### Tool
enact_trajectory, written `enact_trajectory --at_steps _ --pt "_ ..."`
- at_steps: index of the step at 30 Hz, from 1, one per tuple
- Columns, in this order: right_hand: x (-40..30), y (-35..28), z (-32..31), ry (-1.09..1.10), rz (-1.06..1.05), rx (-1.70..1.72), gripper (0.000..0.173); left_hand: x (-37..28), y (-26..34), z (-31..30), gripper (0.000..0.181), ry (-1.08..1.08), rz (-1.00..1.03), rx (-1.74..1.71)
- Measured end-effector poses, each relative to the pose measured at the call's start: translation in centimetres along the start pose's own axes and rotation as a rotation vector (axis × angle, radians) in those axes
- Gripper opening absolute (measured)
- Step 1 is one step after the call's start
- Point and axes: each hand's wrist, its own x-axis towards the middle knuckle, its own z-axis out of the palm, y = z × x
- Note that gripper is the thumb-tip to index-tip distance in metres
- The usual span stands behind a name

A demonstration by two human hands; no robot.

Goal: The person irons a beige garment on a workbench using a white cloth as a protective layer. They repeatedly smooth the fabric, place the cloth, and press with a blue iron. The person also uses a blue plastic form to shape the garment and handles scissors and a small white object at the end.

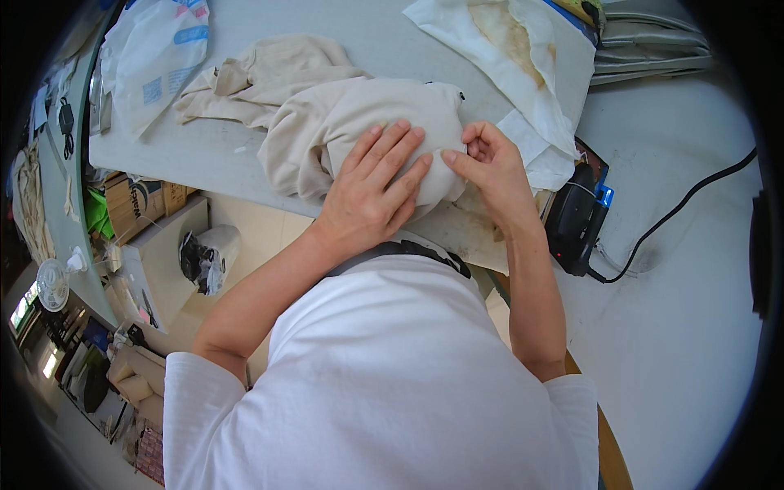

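Observation:
A beige cloth garment [392,104] lies bunched on the light-coloured worktable [245,165] before me. My left hand [383,177] rests flat on top of it, palm down, fingers pointing up and to the right. At the garment's right edge, my right hand [487,153] pinches the fabric between thumb and curled fingers. A small dark spot or piece shows at the garment's upper right corner. Its narrower end, perhaps a sleeve, stretches to the upper left.
A white plastic bag [153,67] lies at the upper left. Brown-stained white cloth [520,67] covers the upper right. A black corded device [569,220] with a small red light stands right of my right hand. Cardboard boxes [135,205] and a small fan [52,285] are at the left.

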Motion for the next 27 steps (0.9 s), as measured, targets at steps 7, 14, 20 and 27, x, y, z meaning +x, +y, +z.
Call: enact_trajectory --at_steps 7,14,20,27 --pt "0.5 -0.4 0.4 0.048 0.015 -0.124 0.027 0.0 0.0 0.0 0.041 0.000 0.004 -0.002" --pt "0.3 -0.4 1.8 0.170 -0.096 -0.367 0.027 0.1 0.0 0.2 0.041 0.008 -0.006 0.013" --pt "-0.3 -0.2 -0.3 -0.042 0.043 0.045 0.024 0.0 -0.1 0.1 0.041 0.021 0.018 0.001" --pt "0.0 0.0 -0.3 -0.055 0.027 0.035 0.025 0.0 -0.1 0.0 0.042 0.014 0.018 0.015"
